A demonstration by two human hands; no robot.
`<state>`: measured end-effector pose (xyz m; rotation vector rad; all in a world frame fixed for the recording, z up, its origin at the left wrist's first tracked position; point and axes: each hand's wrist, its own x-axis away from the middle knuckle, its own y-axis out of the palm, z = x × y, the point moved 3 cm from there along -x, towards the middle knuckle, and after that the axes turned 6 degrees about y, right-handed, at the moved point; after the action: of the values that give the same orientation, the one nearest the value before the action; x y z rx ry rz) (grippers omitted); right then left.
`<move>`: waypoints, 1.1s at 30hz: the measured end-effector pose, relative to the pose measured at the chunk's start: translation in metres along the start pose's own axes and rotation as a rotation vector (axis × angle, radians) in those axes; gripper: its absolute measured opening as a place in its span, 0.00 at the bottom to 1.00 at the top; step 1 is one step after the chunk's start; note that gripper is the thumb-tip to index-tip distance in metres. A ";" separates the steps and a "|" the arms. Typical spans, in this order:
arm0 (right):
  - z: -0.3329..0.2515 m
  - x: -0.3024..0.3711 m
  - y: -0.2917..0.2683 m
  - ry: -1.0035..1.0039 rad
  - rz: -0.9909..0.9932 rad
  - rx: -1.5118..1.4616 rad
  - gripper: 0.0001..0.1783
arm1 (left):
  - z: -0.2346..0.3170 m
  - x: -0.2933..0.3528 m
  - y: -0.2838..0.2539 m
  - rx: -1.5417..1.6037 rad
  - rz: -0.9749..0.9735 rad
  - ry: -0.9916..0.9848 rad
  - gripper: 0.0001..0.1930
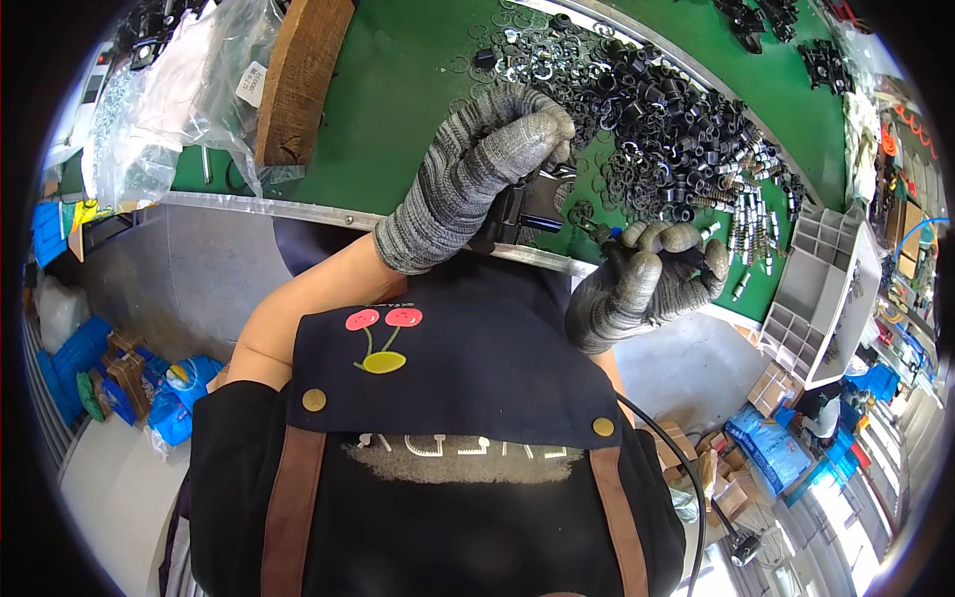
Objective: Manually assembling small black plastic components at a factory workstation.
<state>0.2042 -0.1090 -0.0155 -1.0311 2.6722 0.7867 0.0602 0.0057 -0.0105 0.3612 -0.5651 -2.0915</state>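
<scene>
My left hand (pixel 492 154), in a grey striped knit glove, is closed around a black part (pixel 525 207) above the bench's near edge. Its fingers hide much of that part, and a smooth black bar sticks out toward the right. To the right, my right hand (pixel 652 284) wears a matching glove and has curled fingers with the palm turned up. A small dark piece with a bit of blue (pixel 594 227) shows at its fingertips; I cannot make out its kind. Beyond both hands lies a heap of black sleeves (pixel 667 119), with thin rings (pixel 537 55) spread at its left.
Springs and pins (pixel 756 224) lie at the heap's right end. A grey compartment tray (pixel 816 289) leans at the bench's right edge. A wooden block (pixel 303 80) and clear plastic bags (pixel 189 90) are at the left. A metal strip (pixel 348 217) edges the green bench (pixel 383 99).
</scene>
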 end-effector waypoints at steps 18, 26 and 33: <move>-0.072 -0.078 0.059 0.153 -0.395 -0.259 0.24 | 0.007 -0.004 0.010 0.104 -0.042 0.107 0.16; -0.073 -0.081 0.118 0.338 -0.703 -0.313 0.26 | -0.002 -0.002 0.010 0.093 -0.090 0.069 0.21; -0.069 -0.076 0.131 0.359 -0.687 -0.114 0.28 | -0.001 -0.001 0.012 0.147 -0.076 0.028 0.23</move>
<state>0.1755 -0.0205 0.1229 -2.1189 2.2517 0.6457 0.0694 0.0007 -0.0050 0.5026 -0.7006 -2.1198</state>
